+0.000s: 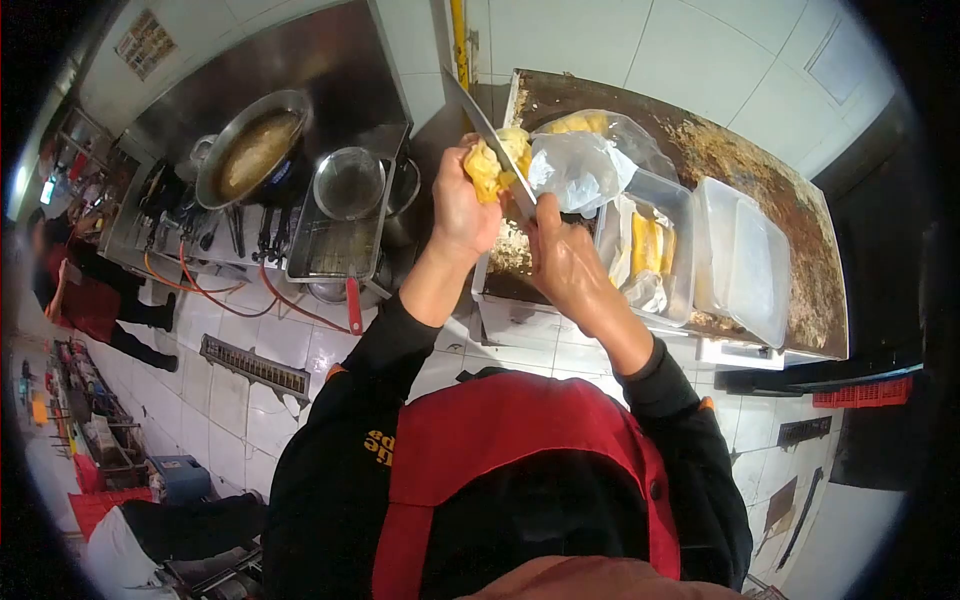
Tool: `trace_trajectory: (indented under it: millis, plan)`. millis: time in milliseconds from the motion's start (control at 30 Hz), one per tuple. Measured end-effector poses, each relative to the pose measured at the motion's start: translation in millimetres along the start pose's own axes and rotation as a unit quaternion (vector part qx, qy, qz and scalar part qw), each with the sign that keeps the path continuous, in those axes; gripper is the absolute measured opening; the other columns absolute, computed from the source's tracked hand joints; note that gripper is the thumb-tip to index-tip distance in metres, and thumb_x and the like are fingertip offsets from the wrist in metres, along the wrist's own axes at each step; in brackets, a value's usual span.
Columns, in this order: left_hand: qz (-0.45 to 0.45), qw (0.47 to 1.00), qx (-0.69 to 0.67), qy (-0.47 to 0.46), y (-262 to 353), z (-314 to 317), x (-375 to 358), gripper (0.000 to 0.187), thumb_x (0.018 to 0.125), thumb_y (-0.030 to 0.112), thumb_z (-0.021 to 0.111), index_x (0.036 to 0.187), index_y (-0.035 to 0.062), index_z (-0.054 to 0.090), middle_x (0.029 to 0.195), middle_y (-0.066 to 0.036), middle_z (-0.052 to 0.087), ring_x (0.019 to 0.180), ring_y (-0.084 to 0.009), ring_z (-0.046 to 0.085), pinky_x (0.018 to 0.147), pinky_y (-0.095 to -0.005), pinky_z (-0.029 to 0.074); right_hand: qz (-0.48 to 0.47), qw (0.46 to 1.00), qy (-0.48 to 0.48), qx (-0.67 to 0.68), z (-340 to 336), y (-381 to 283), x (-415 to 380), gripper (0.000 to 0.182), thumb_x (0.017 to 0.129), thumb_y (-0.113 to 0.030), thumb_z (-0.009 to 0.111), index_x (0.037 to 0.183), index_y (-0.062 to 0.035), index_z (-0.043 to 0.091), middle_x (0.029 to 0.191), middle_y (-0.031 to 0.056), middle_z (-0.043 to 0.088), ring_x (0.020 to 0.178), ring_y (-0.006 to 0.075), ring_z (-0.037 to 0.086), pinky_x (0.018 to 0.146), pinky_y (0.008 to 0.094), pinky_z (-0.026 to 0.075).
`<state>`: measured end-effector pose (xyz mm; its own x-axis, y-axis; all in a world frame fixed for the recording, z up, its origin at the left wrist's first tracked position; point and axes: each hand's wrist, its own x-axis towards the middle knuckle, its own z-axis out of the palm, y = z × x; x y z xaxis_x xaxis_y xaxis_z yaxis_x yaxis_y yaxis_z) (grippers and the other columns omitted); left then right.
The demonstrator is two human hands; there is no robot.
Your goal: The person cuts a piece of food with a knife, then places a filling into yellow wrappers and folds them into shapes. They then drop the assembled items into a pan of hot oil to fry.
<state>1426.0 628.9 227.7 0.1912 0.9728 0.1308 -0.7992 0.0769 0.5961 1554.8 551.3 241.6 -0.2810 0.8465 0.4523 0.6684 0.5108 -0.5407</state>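
One soft, lumpy yellow piece of food is up in the air, in my left hand, which I see from far off through the head camera. The fingers are curled around it. My right hand is closed around the handle of a long, shiny metal knife. The blade points up and to the left, and it lies against the food. I cannot tell how deep it goes.

I think the step in hand is cutting the yellow food. To me, the next move calls for a firm left hand, with its fingers kept off the sharp edge, and a slow push of the knife.

Just beside the blade is a crinkly, see-through plastic bag. To the right of my right hand is a clear plastic box with long yellow pieces in it. Another pale, see-through plastic box or lid is next to that. They are all on a brown, worn, patchy table top. Well off to the left is a big, round metal pan with brown liquid in it.
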Motion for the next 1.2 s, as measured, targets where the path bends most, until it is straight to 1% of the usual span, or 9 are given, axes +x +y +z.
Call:
trace_trajectory:
  millis: [100,300,367,433,533,733,833,1033,1200]
  plan:
    - [-0.033,0.998,-0.06,0.008,-10,13,-11,0.028,0.088,0.026,0.031,0.094,0.008,0.051,0.094,-0.007,0.058,0.086,-0.0188,0.057,0.078,-0.0317,0.045,-0.009,0.999,0.042,-0.003,3,-2,12,0.021,0.081,0.0,0.049,0.091,0.0002,0.031,0.056,0.0262,0.049,0.055,0.0451,0.05,0.046,0.0486,0.036]
    - [-0.035,0.998,-0.049,0.028,4,25,-20,0.025,0.087,0.024,0.032,0.088,0.0083,0.051,0.09,-0.006,0.057,0.084,-0.0194,0.056,0.077,-0.033,0.045,-0.038,0.999,0.021,-0.019,-4,-6,20,0.018,0.076,0.0,0.048,0.087,0.0015,0.034,0.057,0.0241,0.052,0.054,0.0424,0.054,0.047,0.0477,0.042]
    - [0.033,0.991,-0.048,0.122,6,2,-7,0.032,0.086,0.027,0.03,0.093,0.0072,0.055,0.095,-0.011,0.06,0.089,-0.0229,0.057,0.08,-0.0377,0.046,-0.057,0.998,0.021,-0.023,-8,-11,12,0.018,0.077,0.0,0.048,0.087,0.0014,0.034,0.057,0.0235,0.052,0.055,0.042,0.054,0.047,0.0472,0.042]
    - [0.045,0.993,-0.074,0.079,19,-5,0,0.027,0.085,0.024,0.031,0.086,0.0068,0.053,0.09,-0.014,0.059,0.084,-0.0301,0.057,0.077,-0.0517,0.045,-0.078,0.996,0.018,-0.028,-9,-14,-1,0.017,0.077,0.0,0.048,0.087,0.0013,0.034,0.058,0.0229,0.053,0.055,0.0416,0.054,0.047,0.0467,0.042]
    - [0.027,0.994,-0.03,0.101,33,19,-10,0.031,0.086,0.026,0.03,0.09,0.0057,0.053,0.09,-0.015,0.059,0.083,-0.0315,0.056,0.078,-0.053,0.044,-0.053,0.997,-0.02,-0.052,-7,-10,-12,0.016,0.077,0.0,0.047,0.087,0.0012,0.035,0.058,0.0219,0.053,0.056,0.0407,0.054,0.048,0.0462,0.042]
    - [-0.025,0.991,-0.057,0.121,20,21,-12,0.041,0.089,0.032,0.025,0.099,0.0056,0.054,0.093,-0.011,0.059,0.086,-0.028,0.056,0.07,-0.0482,0.047,-0.064,0.996,-0.001,-0.067,1,-4,-2,0.016,0.075,0.001,0.047,0.087,0.0012,0.036,0.059,0.0201,0.054,0.055,0.0384,0.055,0.048,0.0449,0.043]
    - [-0.021,0.985,-0.006,0.17,9,34,-19,0.044,0.089,0.033,0.023,0.1,0.004,0.054,0.095,-0.009,0.059,0.089,-0.0231,0.057,0.075,-0.0368,0.047,-0.085,0.994,0.034,-0.067,0,-6,8,0.019,0.073,0.003,0.047,0.087,0.0012,0.035,0.058,0.0196,0.053,0.055,0.0375,0.055,0.047,0.0439,0.043]
    - [-0.01,0.991,-0.065,0.117,2,38,-21,0.044,0.089,0.032,0.024,0.106,0.0036,0.053,0.102,-0.01,0.058,0.092,-0.024,0.056,0.083,-0.0368,0.045,-0.101,0.991,0.045,-0.07,0,-2,21,0.021,0.072,0.002,0.048,0.088,0.0016,0.035,0.057,0.0199,0.052,0.053,0.0372,0.055,0.045,0.043,0.043]
    - [0.049,0.984,0.06,0.158,-8,36,-22,0.04,0.089,0.032,0.027,0.106,0.008,0.053,0.099,-0.005,0.059,0.086,-0.0183,0.056,0.074,-0.0304,0.045,-0.121,0.989,0.072,-0.045,4,10,28,0.021,0.075,-0.001,0.051,0.087,0.0008,0.034,0.055,0.0197,0.052,0.052,0.0376,0.055,0.045,0.0433,0.043]
